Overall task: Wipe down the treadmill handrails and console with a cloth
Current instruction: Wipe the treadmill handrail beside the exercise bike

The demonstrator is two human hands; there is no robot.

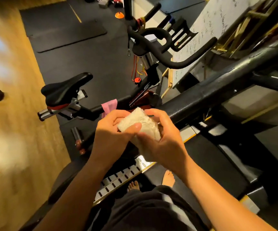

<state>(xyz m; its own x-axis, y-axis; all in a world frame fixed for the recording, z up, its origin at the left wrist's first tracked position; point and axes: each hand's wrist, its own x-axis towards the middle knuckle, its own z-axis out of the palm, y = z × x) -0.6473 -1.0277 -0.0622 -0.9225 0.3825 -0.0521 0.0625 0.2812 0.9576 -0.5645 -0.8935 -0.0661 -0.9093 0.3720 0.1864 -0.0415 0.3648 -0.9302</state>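
Note:
A folded white cloth (143, 123) sits between both my hands at the middle of the view. My left hand (113, 135) grips it from the left, thumb laid across its front. My right hand (161, 139) curls round it from the right, fingertips on its top edge. Just beyond the hands the black treadmill handrail (218, 87) runs diagonally up to the right. The cloth is close to the rail's near end; whether it touches is unclear. The console is out of view.
A black spin bike (68, 94) with saddle and curved handlebars (161, 45) stands to the left of the treadmill. A whiteboard (206, 30) leans at the upper right. My bare feet (168, 178) stand on the treadmill deck (209, 157). Wood floor lies left.

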